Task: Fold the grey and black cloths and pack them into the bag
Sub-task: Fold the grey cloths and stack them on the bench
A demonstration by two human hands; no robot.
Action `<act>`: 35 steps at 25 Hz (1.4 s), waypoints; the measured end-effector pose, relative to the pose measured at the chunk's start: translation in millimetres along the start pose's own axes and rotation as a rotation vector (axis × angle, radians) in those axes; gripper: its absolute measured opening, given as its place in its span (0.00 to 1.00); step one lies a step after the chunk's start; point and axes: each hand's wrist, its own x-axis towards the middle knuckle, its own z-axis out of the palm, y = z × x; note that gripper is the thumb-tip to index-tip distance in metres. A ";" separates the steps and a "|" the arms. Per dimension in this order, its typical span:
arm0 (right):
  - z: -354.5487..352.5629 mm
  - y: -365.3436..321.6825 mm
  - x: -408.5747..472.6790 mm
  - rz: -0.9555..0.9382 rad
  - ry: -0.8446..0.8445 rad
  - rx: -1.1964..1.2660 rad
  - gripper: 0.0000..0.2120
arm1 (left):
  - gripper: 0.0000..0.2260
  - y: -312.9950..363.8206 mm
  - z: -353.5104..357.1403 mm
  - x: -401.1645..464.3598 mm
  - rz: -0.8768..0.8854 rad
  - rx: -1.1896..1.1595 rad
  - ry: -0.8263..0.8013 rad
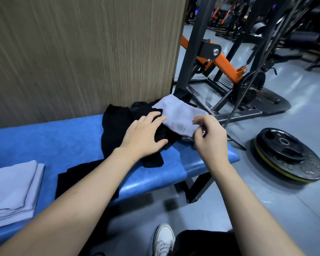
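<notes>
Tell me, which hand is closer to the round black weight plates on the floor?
The right hand. It pinches the grey cloth at the bench's end, with the weight plates just beyond it. The left hand rests on the black cloths, farther away.

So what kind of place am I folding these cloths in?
Most likely a gym. Round black weight plates lie stacked on the grey floor, a black and orange steel exercise machine stands behind, and the cloths sit on a blue padded bench.
</notes>
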 end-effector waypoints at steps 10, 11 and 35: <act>-24.0 15.9 -5.0 -0.237 -0.096 -0.060 0.24 | 0.22 22.5 33.1 54.9 -0.019 0.027 0.109; -26.1 18.0 -6.6 -0.241 -0.073 -0.070 0.22 | 0.22 22.6 35.3 58.4 -0.025 -0.004 0.115; 110.0 -124.8 4.3 -0.306 -0.406 0.051 0.22 | 0.14 -156.4 -134.5 -104.6 -0.259 -0.186 0.432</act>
